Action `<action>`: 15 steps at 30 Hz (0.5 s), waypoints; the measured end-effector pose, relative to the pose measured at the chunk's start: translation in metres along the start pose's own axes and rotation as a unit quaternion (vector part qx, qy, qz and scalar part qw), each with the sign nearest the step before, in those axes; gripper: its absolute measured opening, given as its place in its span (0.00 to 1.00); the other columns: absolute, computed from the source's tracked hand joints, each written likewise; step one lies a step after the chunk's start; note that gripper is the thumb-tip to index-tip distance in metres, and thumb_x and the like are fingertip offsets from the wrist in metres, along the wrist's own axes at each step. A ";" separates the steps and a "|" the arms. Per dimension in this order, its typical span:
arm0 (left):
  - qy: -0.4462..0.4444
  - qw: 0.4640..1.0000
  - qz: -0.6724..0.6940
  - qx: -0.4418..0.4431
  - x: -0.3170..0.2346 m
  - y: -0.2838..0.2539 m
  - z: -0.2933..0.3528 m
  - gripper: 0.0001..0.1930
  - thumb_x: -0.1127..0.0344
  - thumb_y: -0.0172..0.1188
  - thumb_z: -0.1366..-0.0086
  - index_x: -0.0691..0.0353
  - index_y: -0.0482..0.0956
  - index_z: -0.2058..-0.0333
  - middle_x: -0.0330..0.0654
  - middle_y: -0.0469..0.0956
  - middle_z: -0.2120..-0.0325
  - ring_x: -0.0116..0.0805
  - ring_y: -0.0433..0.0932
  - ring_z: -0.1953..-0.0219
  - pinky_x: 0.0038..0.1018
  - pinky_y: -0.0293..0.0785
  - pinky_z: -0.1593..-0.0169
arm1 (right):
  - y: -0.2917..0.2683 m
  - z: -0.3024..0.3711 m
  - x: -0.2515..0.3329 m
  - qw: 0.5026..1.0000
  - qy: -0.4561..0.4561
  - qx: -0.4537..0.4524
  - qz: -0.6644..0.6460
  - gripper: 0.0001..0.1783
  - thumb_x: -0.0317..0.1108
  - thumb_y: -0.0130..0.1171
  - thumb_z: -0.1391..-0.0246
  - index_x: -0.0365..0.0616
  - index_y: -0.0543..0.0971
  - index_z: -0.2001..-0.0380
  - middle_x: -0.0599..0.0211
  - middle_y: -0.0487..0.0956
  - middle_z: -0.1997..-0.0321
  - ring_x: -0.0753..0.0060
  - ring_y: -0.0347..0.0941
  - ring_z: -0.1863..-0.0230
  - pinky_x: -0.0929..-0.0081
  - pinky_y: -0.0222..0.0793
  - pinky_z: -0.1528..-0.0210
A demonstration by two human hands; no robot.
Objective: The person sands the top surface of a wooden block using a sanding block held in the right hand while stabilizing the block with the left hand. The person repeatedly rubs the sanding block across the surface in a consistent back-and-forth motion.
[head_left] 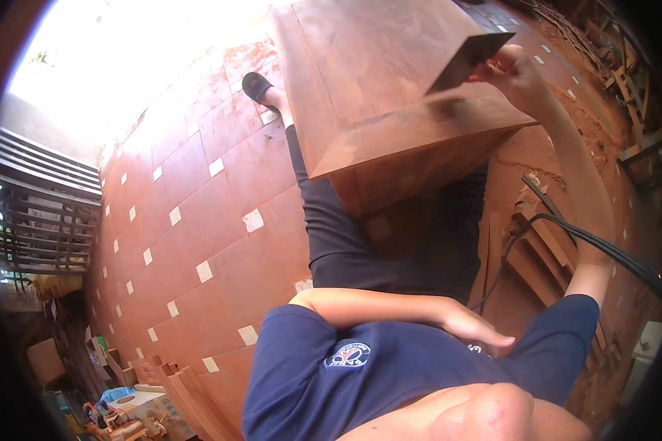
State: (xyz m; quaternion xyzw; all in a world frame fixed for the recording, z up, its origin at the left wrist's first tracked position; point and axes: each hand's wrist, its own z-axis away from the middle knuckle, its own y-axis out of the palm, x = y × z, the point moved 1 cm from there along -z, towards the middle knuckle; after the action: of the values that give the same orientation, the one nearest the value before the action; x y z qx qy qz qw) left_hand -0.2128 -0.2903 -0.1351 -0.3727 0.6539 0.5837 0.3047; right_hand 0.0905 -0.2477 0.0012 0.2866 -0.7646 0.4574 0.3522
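A wooden tabletop (390, 59) with a framed edge, on a boxy wooden base, stands between my legs, its surface smeared with fine dust. Above its right near part, my right hand (509, 67) pinches a thin, dark rectangular sheet (465, 62) by one end. The sheet is tilted, and its lower edge is close to the wood; I cannot tell if it touches. My left hand (472, 323) lies across my belly with its fingers stretched out and nothing in it.
Black cables (603, 246) hang across by my right forearm. Wooden boards (533, 264) lie on the floor to the right. At lower left are planks (191, 393) and a cluttered pile of tools. A dark slatted rack (44, 198) stands at far left on the tiled floor (221, 198).
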 end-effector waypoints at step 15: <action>0.138 0.988 -0.066 0.031 0.027 -0.017 0.014 0.51 0.32 0.15 0.26 0.75 0.81 0.61 0.49 0.77 0.58 0.42 0.72 0.52 0.34 0.67 0.44 | 0.021 -0.108 -0.041 0.948 0.053 -0.045 0.310 0.12 0.25 0.59 0.38 0.34 0.83 0.53 0.60 0.85 0.53 0.78 0.80 0.58 0.77 0.75 0.52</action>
State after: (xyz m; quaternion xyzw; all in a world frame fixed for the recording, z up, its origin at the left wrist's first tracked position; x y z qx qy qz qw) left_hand -0.2134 -0.2809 -0.1681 -0.4823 0.6817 0.4845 0.2605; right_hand 0.1289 -0.1367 -0.0060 -0.0052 -0.8157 0.5238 0.2452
